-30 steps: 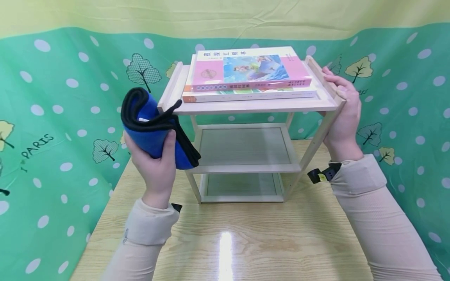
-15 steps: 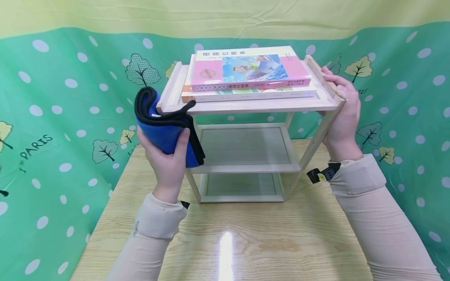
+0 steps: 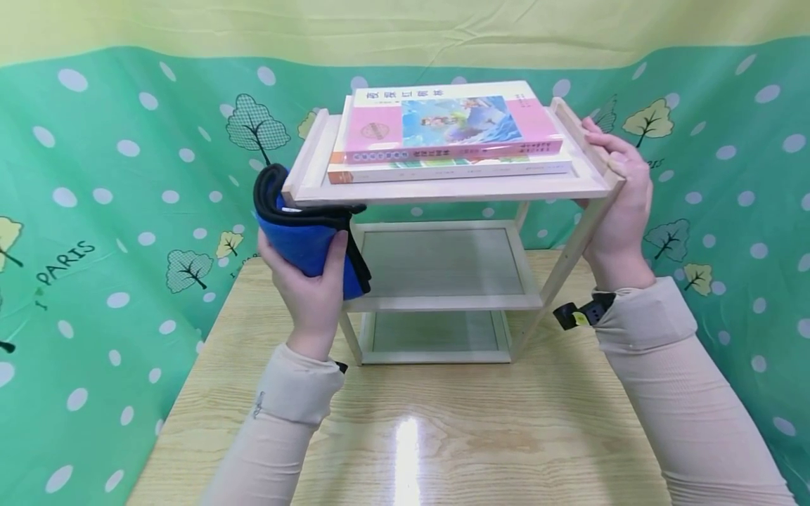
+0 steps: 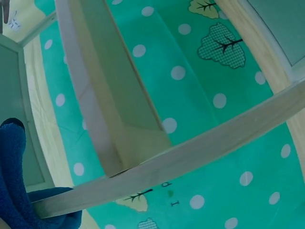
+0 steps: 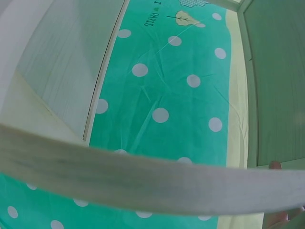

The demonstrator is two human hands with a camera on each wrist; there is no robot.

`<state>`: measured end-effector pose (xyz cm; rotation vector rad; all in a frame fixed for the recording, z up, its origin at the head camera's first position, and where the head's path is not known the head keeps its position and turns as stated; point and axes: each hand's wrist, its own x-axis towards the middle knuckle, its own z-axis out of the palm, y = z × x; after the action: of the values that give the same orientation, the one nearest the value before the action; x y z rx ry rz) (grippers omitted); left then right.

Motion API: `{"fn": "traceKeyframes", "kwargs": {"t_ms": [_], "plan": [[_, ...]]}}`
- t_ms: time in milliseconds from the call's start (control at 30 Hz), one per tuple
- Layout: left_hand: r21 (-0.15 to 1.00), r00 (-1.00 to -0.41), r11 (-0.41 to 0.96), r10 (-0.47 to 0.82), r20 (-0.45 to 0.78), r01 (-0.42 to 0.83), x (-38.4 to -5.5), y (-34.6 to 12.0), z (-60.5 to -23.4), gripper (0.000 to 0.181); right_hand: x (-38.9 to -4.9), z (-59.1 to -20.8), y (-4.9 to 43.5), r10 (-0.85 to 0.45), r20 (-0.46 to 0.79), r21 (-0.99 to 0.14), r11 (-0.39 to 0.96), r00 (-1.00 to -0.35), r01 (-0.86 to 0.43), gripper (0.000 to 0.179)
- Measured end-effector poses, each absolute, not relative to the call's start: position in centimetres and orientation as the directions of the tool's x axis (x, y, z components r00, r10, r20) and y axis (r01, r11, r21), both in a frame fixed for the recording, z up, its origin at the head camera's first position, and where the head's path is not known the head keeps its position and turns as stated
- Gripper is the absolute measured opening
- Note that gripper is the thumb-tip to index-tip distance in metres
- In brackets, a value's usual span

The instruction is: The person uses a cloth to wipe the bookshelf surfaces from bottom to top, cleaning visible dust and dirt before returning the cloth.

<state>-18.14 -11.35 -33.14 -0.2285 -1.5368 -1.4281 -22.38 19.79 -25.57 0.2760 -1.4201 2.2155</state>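
My left hand grips a folded blue cloth with black edging, thumb on its near face. The cloth is at the left front corner of a pale wooden three-tier shelf, just under the top tier. In the left wrist view, the blue cloth lies around the end of a wooden leg. My right hand holds the shelf's right top side rail, fingers over it; its thumb is mostly hidden. A fingertip shows past the wood in the right wrist view.
Two stacked books, the upper one pink and white, lie on the top tier. The shelf stands on a light wooden table. A green dotted curtain hangs behind and along both sides.
My left hand has moved right with the blue cloth, bringing it up against the shelf's left front corner. My right hand has stayed on the rail, and the shelf and books look unmoved.
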Motion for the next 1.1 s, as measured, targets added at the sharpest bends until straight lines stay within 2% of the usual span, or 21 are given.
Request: {"fn": "traceKeyframes", "kwargs": {"t_ms": [267,867,1100], "plan": [[0.688,-0.491,0.35,-0.503,0.711,0.636,-18.4,-11.4,-34.2,0.074,-22.4,-25.6,19.7,0.284,0.429,-0.797,-0.327,-0.857,-0.507,0.041],[0.693,-0.474,0.369,-0.528,0.705,0.62,-18.6,-11.1,-36.0,0.072,-22.4,-25.6,19.7,0.28,0.426,-0.809,-0.307,-0.86,-0.501,0.041],[0.702,-0.496,0.35,-0.519,0.697,0.62,-18.5,-11.1,-36.9,0.072,-22.4,-25.6,19.7,0.291,0.42,-0.809,-0.309,-0.86,-0.499,0.041]]}}
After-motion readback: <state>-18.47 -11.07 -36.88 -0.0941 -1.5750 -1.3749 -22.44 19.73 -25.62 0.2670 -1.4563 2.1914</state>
